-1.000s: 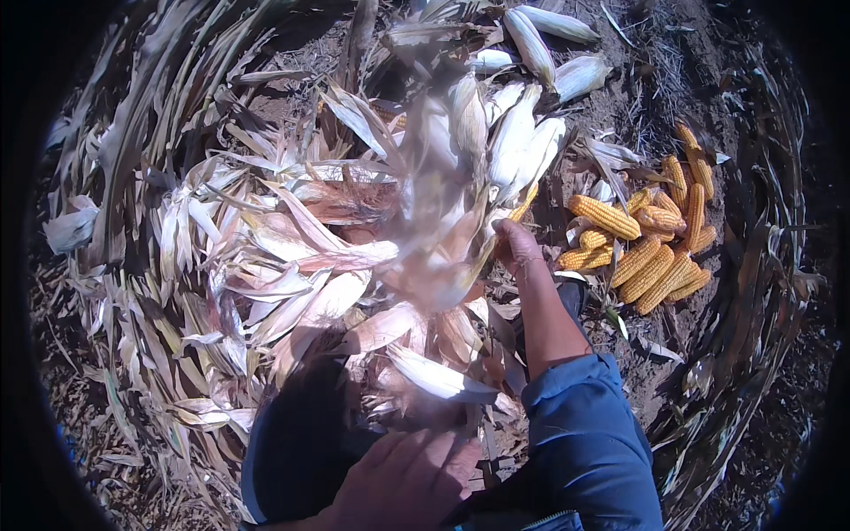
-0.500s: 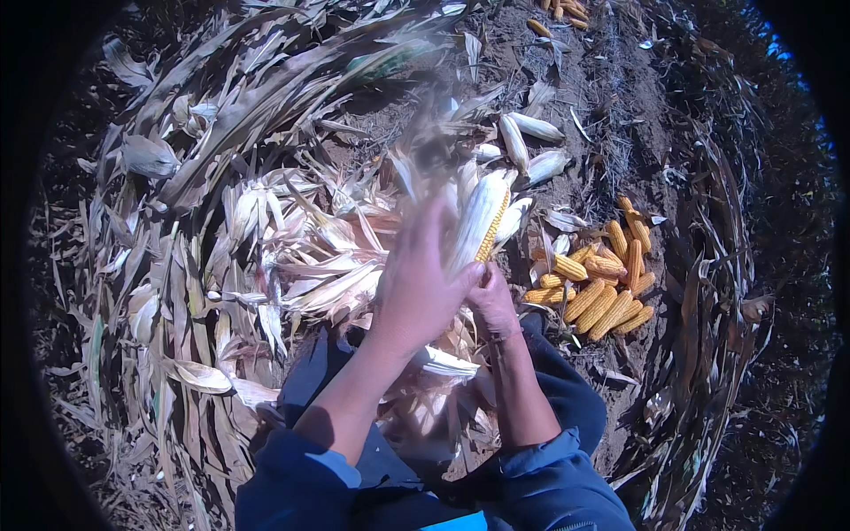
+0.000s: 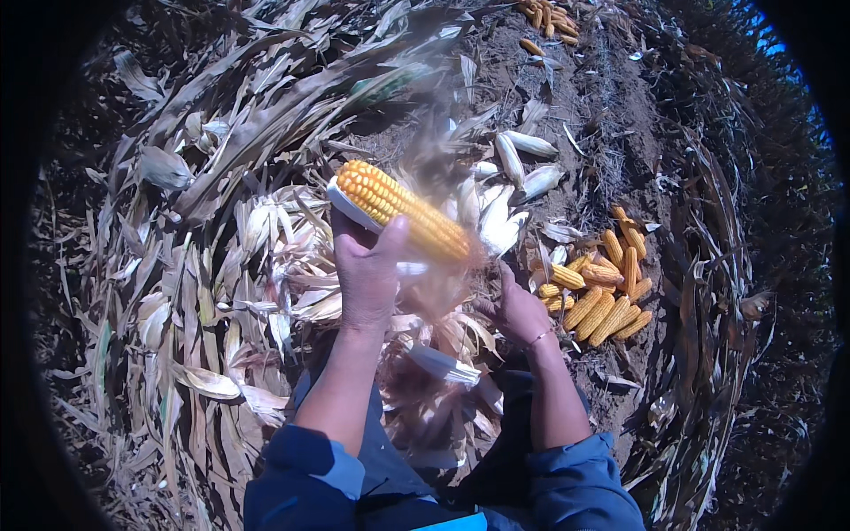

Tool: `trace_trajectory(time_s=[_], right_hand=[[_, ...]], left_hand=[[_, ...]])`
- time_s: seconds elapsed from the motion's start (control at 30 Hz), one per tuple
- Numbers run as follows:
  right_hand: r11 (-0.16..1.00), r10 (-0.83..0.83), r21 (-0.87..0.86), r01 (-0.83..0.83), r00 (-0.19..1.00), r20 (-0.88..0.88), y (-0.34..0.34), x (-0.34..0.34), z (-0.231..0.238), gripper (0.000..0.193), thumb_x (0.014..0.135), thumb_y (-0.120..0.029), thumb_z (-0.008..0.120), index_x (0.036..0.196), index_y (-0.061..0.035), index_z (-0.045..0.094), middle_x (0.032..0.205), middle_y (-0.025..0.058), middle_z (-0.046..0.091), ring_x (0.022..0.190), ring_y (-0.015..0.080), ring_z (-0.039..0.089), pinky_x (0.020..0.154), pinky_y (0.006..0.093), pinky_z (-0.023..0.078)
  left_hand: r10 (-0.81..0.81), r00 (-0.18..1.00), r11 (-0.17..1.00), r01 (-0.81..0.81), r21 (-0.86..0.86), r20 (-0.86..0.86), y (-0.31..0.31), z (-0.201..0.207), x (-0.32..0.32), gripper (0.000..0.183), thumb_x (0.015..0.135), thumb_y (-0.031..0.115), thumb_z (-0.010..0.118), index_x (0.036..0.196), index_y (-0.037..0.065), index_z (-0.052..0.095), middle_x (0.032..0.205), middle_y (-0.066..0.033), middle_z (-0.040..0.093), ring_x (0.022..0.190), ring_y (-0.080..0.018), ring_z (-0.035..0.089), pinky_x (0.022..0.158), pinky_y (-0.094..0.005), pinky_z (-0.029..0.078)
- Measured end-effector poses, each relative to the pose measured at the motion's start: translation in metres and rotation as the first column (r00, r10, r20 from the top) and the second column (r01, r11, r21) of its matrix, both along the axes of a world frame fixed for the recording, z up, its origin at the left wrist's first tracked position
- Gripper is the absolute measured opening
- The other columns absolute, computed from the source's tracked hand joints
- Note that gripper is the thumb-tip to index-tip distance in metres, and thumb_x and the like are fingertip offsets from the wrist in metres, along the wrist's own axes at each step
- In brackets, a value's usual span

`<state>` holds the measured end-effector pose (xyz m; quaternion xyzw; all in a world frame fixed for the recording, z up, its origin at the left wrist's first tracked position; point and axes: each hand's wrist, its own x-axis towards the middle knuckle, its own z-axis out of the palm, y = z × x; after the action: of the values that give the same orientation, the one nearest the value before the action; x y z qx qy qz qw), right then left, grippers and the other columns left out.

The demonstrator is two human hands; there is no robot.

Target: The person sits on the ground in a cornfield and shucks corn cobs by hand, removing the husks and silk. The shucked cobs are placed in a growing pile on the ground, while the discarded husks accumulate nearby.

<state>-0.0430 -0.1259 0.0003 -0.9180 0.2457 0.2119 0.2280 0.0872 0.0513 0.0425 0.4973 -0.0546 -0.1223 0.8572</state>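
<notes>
At the lower edge, the blue sleeves [image 3: 575,478] frame a bright blue patch [image 3: 456,522], with a pale husk [image 3: 443,365] lying between the legs [image 3: 509,425]. A thin band [image 3: 538,338] circles the right wrist.

Beyond the wrists, the left hand [image 3: 365,276] holds the ear [image 3: 381,195] up over the husk heap [image 3: 305,252], its fingers curled round the underside and its thumb on the near side. Half a second ago the ear is mostly wrapped and both hands meet at its lower end; now its kernels show broadly, the tip points up and left, and the hands are apart. A white strip of husk lines the far-left edge, so little wrapping seems left on this ear. The right hand [image 3: 521,310] is near the lower end, thumb raised; its fingers are in shadow and blur, and I cannot tell how far open they are or whether they grip the blurred husk beside them.

To the right lies a pile of bare cobs [image 3: 602,305]. Farther off are wrapped ears [image 3: 534,168], then a second pile [image 3: 551,18] near the top rim, with dry stalks [image 3: 292,80] to the left. No brand, label or writing is legible anywhere.
</notes>
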Motion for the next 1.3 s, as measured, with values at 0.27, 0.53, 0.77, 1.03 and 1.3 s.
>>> trace_trajectory(time_s=[0.27,0.53,0.77,1.03,1.3], right_hand=[[-0.311,-0.655,0.950,-0.035,0.732,-0.187,0.020,0.035,0.007,0.058,0.089,-0.031,0.062,0.136,-0.0101,0.036,0.116,0.0115,0.059,0.089,0.0199,0.064,0.070,0.0331,0.053],[-0.159,-0.931,0.986,-0.057,0.342,-0.131,-0.027,0.034,-0.028,0.060,0.084,-0.015,0.069,0.134,-0.0071,0.036,0.106,0.0075,0.056,0.092,0.0180,0.061,0.079,0.0305,0.053],[0.240,-0.909,0.953,0.185,0.388,0.154,-0.035,0.031,-0.015,0.033,0.090,-0.021,0.064,0.113,0.0009,0.055,0.087,0.0061,0.062,0.081,0.0170,0.061,0.073,0.0285,0.052],[-0.263,-0.909,0.962,0.076,0.314,-0.273,-0.041,0.023,0.001,0.025,0.095,-0.022,0.056,0.110,-0.0022,0.056,0.083,0.0039,0.063,0.072,0.0144,0.063,0.067,0.0277,0.053],[0.035,-0.965,0.998,-0.050,0.257,0.047,-0.026,0.032,-0.011,0.024,0.098,-0.016,0.052,0.116,-0.0002,0.055,0.093,0.0050,0.064,0.081,0.0114,0.061,0.071,0.0252,0.052]], left_hand=[[-0.078,0.967,0.997,0.075,0.024,0.241,-0.012,-0.006,-0.015,0.070,0.073,-0.008,0.070,0.129,0.005,0.030,0.121,-0.0167,0.048,0.112,-0.0245,0.055,0.095,-0.0375,0.049],[-0.711,0.702,0.685,0.705,0.184,-0.046,-0.024,-0.003,-0.027,0.074,0.071,0.008,0.078,0.136,0.008,0.042,0.131,-0.0106,0.049,0.119,-0.0189,0.050,0.101,-0.0328,0.043],[-0.705,0.708,0.298,0.330,0.896,-0.026,-0.038,-0.011,-0.045,0.076,0.069,0.021,0.077,0.135,0.004,0.043,0.118,-0.0196,0.059,0.107,-0.0314,0.060,0.093,-0.0364,0.046],[-0.711,0.649,0.391,0.684,0.615,-0.270,-0.035,-0.012,-0.032,0.077,0.064,0.013,0.078,0.133,0.001,0.044,0.113,-0.0101,0.061,0.096,-0.0150,0.061,0.089,-0.0291,0.048],[-0.672,0.646,0.681,0.732,0.042,-0.362,-0.046,-0.031,-0.058,0.077,0.071,0.017,0.071,0.138,-0.001,0.037,0.117,-0.0113,0.055,0.100,-0.0175,0.059,0.088,-0.0286,0.049]])
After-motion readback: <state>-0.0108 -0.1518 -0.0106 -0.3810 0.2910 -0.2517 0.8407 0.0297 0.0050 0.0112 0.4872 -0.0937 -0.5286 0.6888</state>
